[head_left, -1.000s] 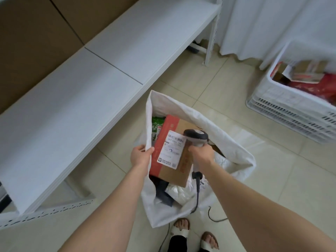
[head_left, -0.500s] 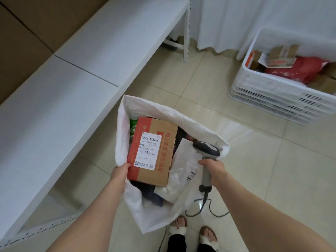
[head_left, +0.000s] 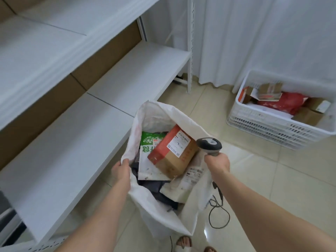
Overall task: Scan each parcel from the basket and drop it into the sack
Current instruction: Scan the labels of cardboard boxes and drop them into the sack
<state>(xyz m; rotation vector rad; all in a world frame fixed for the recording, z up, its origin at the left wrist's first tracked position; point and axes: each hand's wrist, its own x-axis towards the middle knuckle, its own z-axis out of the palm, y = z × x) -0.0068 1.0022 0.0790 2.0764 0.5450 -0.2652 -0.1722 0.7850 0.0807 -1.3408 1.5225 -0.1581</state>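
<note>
Cardboard parcel (head_left: 174, 151) w/ white label is lying tilted inside the sack (head_left: 158, 115), betw. both hands, on top of other mailers. Left hand (head_left: 121, 171) is gripping the sack's rim, mouth gaping. Right hand (head_left: 217, 162) is gripping the scanner (head_left: 209, 145) by its handle, just right of the parcel. Basket (head_left: 258, 122) w/ more parcels is sitting well beyond the right hand. Shelf (head_left: 72, 142) is running along past the left hand.

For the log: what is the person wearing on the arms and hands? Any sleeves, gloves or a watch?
Nothing shows. The left hand and right hand are ungloved, and above them no sleeve, watch or bracelet appears up to the frame's edge.
</note>
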